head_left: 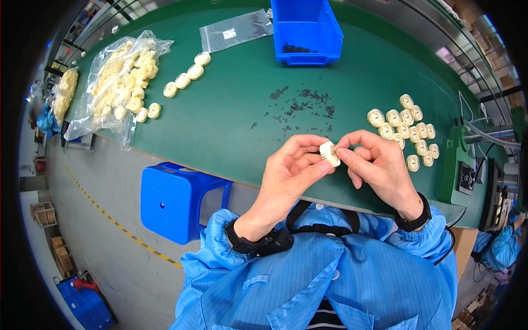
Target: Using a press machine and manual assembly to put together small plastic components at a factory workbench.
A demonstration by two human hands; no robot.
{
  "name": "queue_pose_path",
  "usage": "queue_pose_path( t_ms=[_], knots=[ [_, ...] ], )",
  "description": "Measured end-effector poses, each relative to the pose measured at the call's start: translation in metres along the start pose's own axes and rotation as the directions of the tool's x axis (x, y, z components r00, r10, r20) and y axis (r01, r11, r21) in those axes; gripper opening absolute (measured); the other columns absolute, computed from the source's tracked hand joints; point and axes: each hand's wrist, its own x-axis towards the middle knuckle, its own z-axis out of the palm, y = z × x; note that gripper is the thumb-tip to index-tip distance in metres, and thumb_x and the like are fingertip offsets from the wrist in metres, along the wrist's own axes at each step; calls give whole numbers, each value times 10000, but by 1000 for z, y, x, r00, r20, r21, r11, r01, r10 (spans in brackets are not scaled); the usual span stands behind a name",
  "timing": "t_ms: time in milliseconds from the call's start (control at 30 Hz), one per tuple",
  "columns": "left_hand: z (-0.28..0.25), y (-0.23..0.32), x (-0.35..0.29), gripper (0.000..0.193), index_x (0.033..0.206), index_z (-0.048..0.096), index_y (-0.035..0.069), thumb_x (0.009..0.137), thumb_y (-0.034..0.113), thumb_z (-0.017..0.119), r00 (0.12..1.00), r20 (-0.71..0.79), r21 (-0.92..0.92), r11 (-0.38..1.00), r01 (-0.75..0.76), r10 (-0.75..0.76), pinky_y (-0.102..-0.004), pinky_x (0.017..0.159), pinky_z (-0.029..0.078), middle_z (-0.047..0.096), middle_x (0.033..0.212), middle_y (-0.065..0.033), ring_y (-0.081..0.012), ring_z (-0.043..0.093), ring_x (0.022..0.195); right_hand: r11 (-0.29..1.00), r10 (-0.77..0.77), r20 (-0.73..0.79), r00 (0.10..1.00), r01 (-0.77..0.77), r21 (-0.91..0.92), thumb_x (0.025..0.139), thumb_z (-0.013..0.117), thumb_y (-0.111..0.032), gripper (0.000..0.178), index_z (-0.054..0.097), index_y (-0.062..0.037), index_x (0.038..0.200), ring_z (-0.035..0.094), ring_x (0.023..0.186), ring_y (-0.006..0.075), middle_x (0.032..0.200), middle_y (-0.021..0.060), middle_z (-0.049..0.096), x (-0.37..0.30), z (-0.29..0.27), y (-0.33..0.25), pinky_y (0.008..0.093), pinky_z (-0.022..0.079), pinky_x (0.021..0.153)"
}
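Observation:
A cream plastic gear (330, 154) is pinched between the thumb and fingers of my left hand (294, 168), just above the near edge of the green table. My right hand (374, 162) is closed in a pinch against the gear's right face. What its fingertips hold, if anything, is hidden. Beyond my hands, many tiny black rings (313, 104) lie scattered on the green mat. To the right stands a group of similar cream gears (407, 117).
An open bag of cream gears (118, 82) lies at the left, with several loose gears (183, 81) beside it. A blue bin (308, 33) holding black pieces stands at the back near a flat clear bag (236, 32). A green machine (459, 159) is at the right, a blue stool (168, 203) in front.

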Motion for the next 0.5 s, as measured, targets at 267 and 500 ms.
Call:
queue_pose_path(
  t_ms=[267, 500],
  knots=[
    [-3, -3, -1, 343, 1214, 492, -39, 905, 52, 612, 999, 39, 10, 1000, -8, 8, -311, 912, 505, 623, 1106, -137, -184, 629, 996, 999, 30, 33, 999, -30, 10, 908, 617, -154, 149, 646, -10, 936, 498, 485, 13, 526, 8, 598, -1, -1, -3, 202, 356, 483],
    [-5, -9, -1, 374, 1255, 499, -43, 910, 50, 607, 996, 53, 43, 996, -74, 71, -313, 944, 487, 621, 1142, -146, -186, 606, 1066, 778, -496, -133, 858, 371, -507, 750, 724, -66, 136, 692, -55, 882, 600, 499, 124, 659, 58, 673, -9, 19, 16, 275, 473, 464]
  ],
)
